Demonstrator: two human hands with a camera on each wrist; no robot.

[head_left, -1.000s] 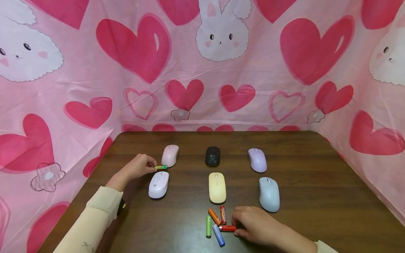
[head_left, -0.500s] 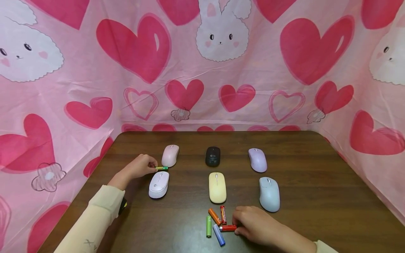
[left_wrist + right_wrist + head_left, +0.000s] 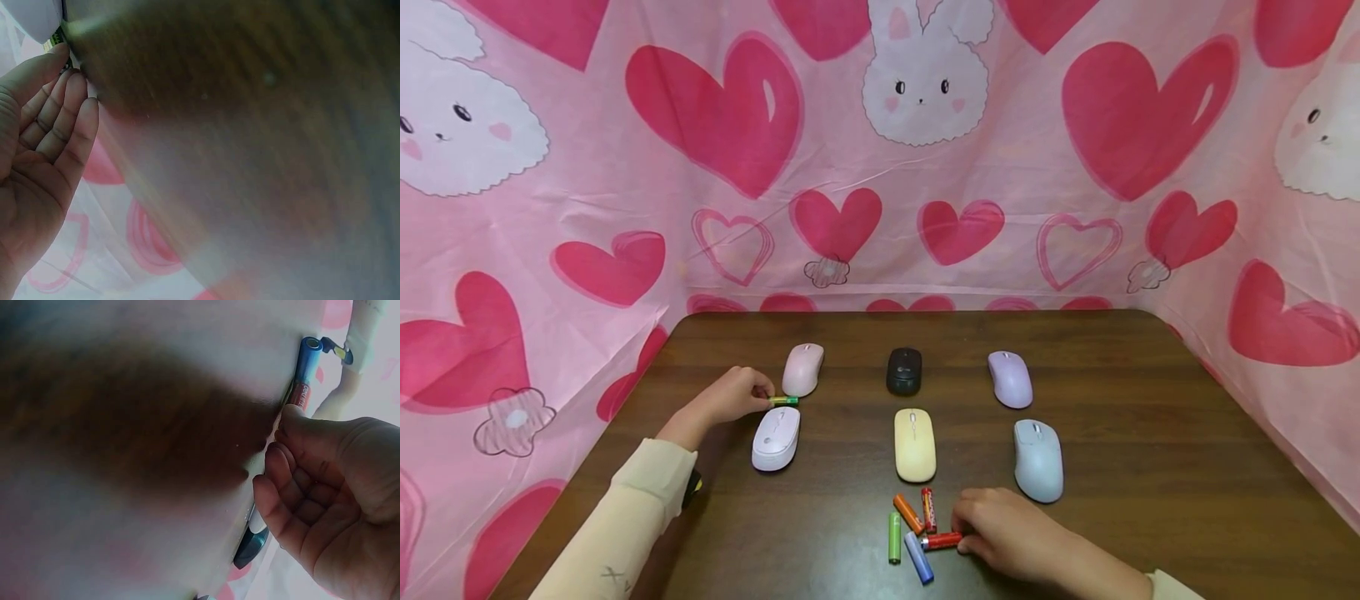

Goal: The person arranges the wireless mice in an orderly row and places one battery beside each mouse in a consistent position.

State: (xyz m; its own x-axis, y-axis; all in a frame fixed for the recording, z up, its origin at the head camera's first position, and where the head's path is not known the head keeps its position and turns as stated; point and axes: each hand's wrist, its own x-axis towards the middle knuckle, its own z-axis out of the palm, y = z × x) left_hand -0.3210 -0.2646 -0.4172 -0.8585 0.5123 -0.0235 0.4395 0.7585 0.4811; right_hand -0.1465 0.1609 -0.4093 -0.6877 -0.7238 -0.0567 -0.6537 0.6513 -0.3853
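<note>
At the left, between the pink mouse (image 3: 803, 369) and the white mouse (image 3: 777, 438), my left hand (image 3: 733, 395) pinches the near end of a yellow-green battery (image 3: 785, 401) lying on the table. The left wrist view shows only a sliver of that battery (image 3: 55, 41) past the thumb. My right hand (image 3: 1006, 533) pinches the right end of a red battery (image 3: 942, 542) in the front group. Around it lie another red battery (image 3: 929, 510), an orange battery (image 3: 909, 513), a green battery (image 3: 894, 537) and a blue battery (image 3: 918, 557).
A black mouse (image 3: 904, 372) and a purple mouse (image 3: 1011, 380) stand in the back row. The yellow mouse (image 3: 915, 445) and the grey-blue mouse (image 3: 1038, 461) are nearer. Pink printed cloth (image 3: 925, 183) rises behind and beside the brown table (image 3: 1112, 400).
The left hand and its battery have shifted very slightly right and nearer, toward the white mouse. My right hand and the red battery have barely moved; the other batteries and mice lie as before.
</note>
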